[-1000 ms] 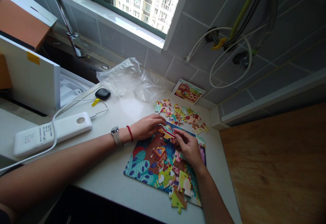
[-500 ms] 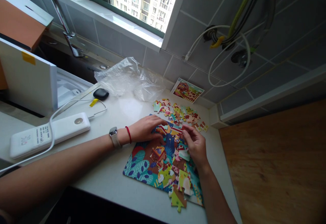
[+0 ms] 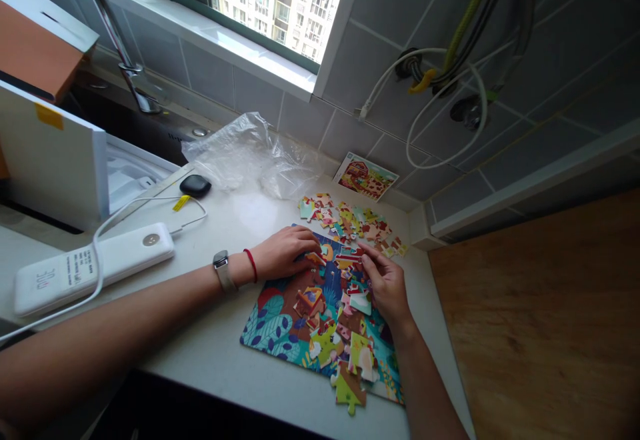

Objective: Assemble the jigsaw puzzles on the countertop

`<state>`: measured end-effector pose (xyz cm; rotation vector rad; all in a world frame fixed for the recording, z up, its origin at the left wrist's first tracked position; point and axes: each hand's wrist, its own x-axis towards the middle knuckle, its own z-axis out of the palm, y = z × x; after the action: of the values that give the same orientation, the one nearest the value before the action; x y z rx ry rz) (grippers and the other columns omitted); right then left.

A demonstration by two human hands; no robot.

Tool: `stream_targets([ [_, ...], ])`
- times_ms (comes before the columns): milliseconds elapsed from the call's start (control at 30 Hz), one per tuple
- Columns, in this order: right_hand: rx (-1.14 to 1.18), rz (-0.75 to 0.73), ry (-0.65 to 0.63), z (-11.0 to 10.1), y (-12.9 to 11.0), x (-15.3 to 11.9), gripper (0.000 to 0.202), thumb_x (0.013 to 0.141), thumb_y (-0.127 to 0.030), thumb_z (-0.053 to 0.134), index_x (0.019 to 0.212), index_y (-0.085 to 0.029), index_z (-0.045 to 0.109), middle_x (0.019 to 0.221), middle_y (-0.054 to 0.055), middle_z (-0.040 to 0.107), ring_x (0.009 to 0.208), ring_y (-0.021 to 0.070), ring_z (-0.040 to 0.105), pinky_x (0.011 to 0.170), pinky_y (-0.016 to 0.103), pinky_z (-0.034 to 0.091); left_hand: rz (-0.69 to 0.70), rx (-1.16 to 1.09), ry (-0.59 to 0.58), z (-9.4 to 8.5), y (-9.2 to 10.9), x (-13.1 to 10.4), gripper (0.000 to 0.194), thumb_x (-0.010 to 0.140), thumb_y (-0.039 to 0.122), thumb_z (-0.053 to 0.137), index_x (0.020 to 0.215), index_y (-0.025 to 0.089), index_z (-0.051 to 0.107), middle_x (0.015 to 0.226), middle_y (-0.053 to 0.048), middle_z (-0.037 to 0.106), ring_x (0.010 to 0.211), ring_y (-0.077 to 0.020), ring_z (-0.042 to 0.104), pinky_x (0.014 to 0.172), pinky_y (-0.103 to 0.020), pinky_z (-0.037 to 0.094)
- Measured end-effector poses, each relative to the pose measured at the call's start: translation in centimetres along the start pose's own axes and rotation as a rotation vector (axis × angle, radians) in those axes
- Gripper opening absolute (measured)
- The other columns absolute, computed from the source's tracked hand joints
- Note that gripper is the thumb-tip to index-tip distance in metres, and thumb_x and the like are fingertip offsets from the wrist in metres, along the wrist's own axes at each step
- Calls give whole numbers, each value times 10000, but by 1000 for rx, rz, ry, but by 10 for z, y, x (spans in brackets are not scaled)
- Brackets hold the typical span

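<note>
A colourful puzzle board (image 3: 274,323) lies on the white counter, with loose pieces on it, among them a green and brown one (image 3: 349,388) over its front edge. My left hand (image 3: 285,253) rests at the board's upper left, its fingers closed on a small orange puzzle piece (image 3: 315,259). At the upper right, my right hand (image 3: 384,280) pinches the edge of a red and white puzzle piece (image 3: 349,258). More pieces (image 3: 350,220) are spread behind the board, in front of a picture card (image 3: 367,177) leaning on the wall.
Crumpled clear plastic (image 3: 255,157) lies at the back. A white power bank (image 3: 95,268) with a cable and a black mouse-like object (image 3: 195,186) are at the left, near the sink and faucet (image 3: 133,73). A wooden surface (image 3: 540,313) is at right.
My left hand's fingers have drawn back leftward and closed on the orange piece, uncovering a yellow moon shape on the board. My right hand has barely moved.
</note>
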<state>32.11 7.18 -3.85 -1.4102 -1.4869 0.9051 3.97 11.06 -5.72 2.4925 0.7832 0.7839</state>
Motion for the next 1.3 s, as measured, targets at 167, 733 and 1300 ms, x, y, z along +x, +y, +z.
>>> stream_targets([
  [167,-91,-64,-44,0,-2,1,365,950,-456,674,1229,-259,801,1251,89,782,1170,290,724,1054,435,550,-6,3,3,0,1,0,212,1040,355,630,1146,198,725,1157,-100,735,1120,-265,677,1001,-418,527],
  [733,-12,36,-106,11,2,-6,393,916,-486,704,1209,-240,797,1208,88,801,1089,293,758,978,438,599,-11,116,-24,5,-4,-3,246,1073,355,567,1218,267,746,1312,-92,702,1196,-293,639,1005,-474,526],
  [1300,50,60,-89,14,-7,-12,286,848,-464,738,965,-204,761,856,61,783,712,210,710,630,305,580,-38,8,-87,-16,-15,1,298,1022,345,603,1260,173,651,1199,-144,720,1121,-283,684,992,-462,568],
])
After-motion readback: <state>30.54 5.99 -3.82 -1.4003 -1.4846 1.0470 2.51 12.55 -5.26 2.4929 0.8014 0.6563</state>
